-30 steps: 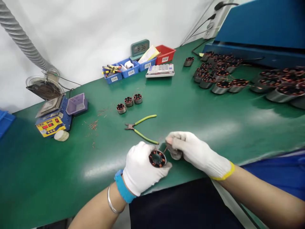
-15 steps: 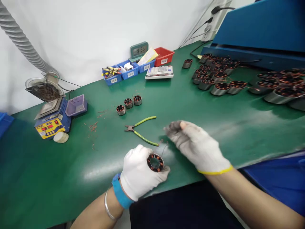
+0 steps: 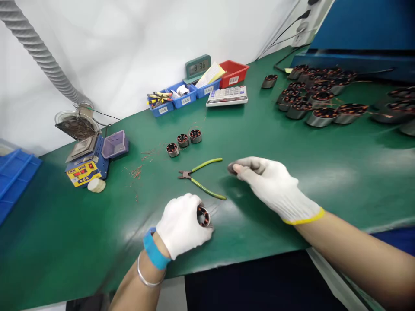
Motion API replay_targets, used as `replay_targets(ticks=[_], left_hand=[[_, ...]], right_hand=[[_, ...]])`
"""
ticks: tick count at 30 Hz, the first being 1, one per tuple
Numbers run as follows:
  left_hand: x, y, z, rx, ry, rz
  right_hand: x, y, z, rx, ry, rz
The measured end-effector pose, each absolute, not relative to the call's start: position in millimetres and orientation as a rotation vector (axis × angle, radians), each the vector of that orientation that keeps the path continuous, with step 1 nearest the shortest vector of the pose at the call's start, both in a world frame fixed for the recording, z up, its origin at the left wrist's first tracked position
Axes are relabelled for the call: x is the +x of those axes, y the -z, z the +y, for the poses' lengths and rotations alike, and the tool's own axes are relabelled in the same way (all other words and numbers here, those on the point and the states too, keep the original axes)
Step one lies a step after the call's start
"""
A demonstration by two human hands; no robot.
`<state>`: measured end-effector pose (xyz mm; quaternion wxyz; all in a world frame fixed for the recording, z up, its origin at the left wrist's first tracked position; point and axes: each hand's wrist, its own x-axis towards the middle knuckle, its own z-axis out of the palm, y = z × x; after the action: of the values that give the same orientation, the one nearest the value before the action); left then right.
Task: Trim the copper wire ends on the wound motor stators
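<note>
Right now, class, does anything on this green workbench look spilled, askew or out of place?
Yes: thin copper-coloured wire scraps lie scattered loose on the green tabletop, between the blue-and-yellow boxy device and the green-handled metal pliers, in no container. Nothing looks plainly damaged.

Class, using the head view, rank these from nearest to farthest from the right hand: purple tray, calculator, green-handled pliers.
1. Green-handled pliers: left of the right hand.
2. Calculator: farther back, by the blue bins.
3. Purple tray: far left.
</note>
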<state>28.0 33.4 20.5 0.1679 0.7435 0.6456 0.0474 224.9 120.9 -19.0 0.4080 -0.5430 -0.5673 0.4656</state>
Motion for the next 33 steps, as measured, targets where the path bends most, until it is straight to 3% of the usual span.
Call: replay_targets(ticks=[3, 6, 8, 17, 22, 26, 33], left_hand=[[23, -28, 35, 2.048, -0.094, 1.831], [26, -23, 36, 1.932, -0.249, 1.835], [28, -14, 38, 1.879, -0.35, 1.827], [40, 4, 42, 1.727, -0.539, 1.895], [41, 4, 42, 1.724, -0.514, 1.922], [40, 5, 42, 1.713, -0.499, 1.932], [41, 8, 39, 1.641, -0.541, 1.936]], right_hand=[[211, 16, 141, -1.322, -0.873, -1.942], [192, 17, 158, -1.127, -0.41, -2.582], [186, 16, 164, -1.086, -0.278, -2.803], [197, -28, 153, -1.47, -0.345, -3.003], [218, -11, 166, -1.336, -0.159, -3.109], [241, 0, 179, -1.405, -0.293, -3.088], [251, -23, 172, -1.59, -0.276, -3.103]])
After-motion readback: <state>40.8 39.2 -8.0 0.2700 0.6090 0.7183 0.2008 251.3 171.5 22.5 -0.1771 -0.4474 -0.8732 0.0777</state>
